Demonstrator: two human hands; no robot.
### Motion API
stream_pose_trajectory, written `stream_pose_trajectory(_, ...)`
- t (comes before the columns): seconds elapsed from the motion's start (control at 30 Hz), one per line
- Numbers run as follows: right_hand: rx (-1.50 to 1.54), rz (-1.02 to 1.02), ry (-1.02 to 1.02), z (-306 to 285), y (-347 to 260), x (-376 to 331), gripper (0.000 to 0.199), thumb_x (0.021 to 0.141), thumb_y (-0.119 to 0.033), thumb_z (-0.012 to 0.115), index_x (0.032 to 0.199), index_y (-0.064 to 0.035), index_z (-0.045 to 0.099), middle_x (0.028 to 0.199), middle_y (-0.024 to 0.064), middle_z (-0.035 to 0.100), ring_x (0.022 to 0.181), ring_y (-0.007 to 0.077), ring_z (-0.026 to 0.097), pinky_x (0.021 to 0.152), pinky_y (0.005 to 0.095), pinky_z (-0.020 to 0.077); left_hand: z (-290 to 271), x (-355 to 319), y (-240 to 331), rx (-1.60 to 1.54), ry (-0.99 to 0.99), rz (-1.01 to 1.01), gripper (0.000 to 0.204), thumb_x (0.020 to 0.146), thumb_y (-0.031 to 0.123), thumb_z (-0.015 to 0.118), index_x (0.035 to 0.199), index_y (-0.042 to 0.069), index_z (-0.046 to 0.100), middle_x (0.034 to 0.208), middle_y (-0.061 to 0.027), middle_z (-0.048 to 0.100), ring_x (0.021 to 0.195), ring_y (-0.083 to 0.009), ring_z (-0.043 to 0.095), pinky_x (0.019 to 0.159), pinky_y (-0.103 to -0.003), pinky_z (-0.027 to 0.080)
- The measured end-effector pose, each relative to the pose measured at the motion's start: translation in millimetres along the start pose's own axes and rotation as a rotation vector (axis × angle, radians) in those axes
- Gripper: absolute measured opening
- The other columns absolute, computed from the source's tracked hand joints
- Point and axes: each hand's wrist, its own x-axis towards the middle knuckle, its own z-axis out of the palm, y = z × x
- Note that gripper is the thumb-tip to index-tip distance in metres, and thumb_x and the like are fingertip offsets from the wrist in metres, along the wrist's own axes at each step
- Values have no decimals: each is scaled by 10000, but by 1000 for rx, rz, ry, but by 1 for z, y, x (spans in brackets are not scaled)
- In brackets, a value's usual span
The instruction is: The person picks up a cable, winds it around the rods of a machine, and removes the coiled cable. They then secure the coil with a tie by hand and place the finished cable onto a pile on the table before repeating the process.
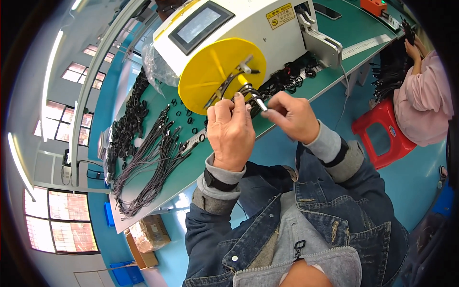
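A black cable (247, 89) is looped round the yellow post of a round yellow winding disc (201, 67) on a white machine (256, 24). My left hand (231, 131) is in front of the disc's lower edge, fingers pinched together against the cable by the post. To its right, my right hand (294, 117) has thumb and forefinger closed at the cable's end, where a silver connector (260, 104) sticks out between the two hands. A grey clamp piece (246, 64) sits on the disc above the post. What lies inside my left fingers is mostly hidden.
Loose bundles of dark cables (160, 160) and a heap of coiled black cables (129, 119) lie on the green table (184, 165) to the left. More coils lie below the machine. On the right, a person in pink (428, 105) sits on a red stool (375, 115).
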Motion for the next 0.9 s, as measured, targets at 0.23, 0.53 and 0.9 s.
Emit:
stream_pose_trajectory(0.23, 119, -64, 34, 16, 12, 22, 107, 714, -39, 650, 710, -6, 548, 556, 71, 555, 473, 114, 509, 449, 256, 405, 1, -2, 8, -183, 7, -3, 156, 711, 73, 659, 840, 5, 606, 696, -75, 448, 645, -238, 455, 563, -338, 387)
stream_pose_trajectory(0.53, 192, -10, 49, 19, 13, 24, 103, 702, -29, 657, 683, 4, 561, 559, 69, 570, 492, 72, 495, 451, 241, 401, -5, 2, 12, -33, 20, -70, 94, 717, 73, 658, 771, 51, 586, 696, -71, 447, 653, -249, 450, 558, -348, 354)
stream_pose_trajectory(0.9, 142, 81, -20, 18, 12, 31, 193, 684, -97, 722, 753, 2, 571, 635, 44, 571, 573, 73, 498, 471, 232, 399, -11, 8, -2, -291, -170, -145, 143, 699, 34, 658, 813, 16, 574, 763, -99, 492, 716, -282, 492, 618, -348, 415)
